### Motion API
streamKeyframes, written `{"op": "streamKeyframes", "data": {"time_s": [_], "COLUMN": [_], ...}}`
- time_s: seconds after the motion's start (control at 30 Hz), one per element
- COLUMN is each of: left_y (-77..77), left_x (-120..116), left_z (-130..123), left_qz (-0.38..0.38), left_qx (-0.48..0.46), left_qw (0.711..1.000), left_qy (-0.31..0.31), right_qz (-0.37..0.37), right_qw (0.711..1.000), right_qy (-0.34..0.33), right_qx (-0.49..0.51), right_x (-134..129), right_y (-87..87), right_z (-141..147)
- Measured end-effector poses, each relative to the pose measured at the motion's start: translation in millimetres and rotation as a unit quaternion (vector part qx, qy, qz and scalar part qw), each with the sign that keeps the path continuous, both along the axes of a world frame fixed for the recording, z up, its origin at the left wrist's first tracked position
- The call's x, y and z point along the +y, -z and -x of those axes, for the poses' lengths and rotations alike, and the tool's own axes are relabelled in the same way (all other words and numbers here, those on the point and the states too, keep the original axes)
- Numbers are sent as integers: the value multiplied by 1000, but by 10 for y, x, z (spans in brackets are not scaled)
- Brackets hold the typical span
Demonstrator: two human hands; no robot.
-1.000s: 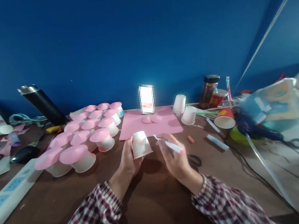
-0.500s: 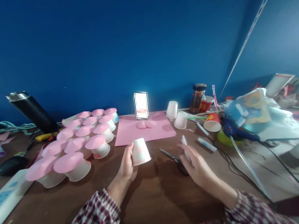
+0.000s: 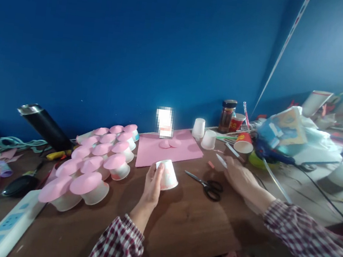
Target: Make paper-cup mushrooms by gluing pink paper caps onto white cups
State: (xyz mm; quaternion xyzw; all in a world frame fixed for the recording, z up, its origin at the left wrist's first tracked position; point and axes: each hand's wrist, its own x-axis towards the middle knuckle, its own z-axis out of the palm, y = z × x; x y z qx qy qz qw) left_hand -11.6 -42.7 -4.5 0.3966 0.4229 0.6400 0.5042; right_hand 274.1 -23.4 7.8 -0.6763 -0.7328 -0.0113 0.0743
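Note:
My left hand (image 3: 153,184) is closed around a white paper cup (image 3: 168,175) with faint coloured marks, tilted, its wider rim lower right. My right hand (image 3: 240,176) reaches over the table at the right, its fingers closed on a white pen-like stick (image 3: 221,160) that points to the upper left. Black-handled scissors (image 3: 208,185) lie between the two hands. Behind the held cup is a sheet of pink paper (image 3: 150,151) with two small pink discs (image 3: 169,143) on it.
Several upturned cups topped with pink discs (image 3: 90,182) stand at the left, near a black bottle (image 3: 46,130) and a white power strip (image 3: 11,225). Two white cups (image 3: 209,139), a jar (image 3: 227,116) and a red cup (image 3: 244,143) stand at the back right.
My right hand has moved to the right, away from the scissors, which now show fully. My left hand still holds the cup, now a little further right in view.

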Motion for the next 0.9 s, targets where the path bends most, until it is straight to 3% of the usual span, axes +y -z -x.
{"op": "streamKeyframes", "data": {"time_s": [0.13, 0.47, 0.6, 0.9], "left_y": [-3, 6, -12, -1], "left_x": [-7, -13, -18, -40], "left_z": [-7, 3, 7, 16], "left_qz": [-4, -14, -21, -29], "left_qx": [0, 33, 70, 108], "left_qw": [1000, 999, 997, 994], "left_qy": [4, 6, 9, 13], "right_qz": [-47, -11, -35, -133], "right_qw": [998, 996, 992, 991], "right_qy": [-38, 9, -1, -1], "right_qx": [-13, -86, -118, -26], "right_x": [60, 27, -6, -114], "right_y": [76, -18, -21, -112], "right_z": [-28, 28, -26, -310]}}
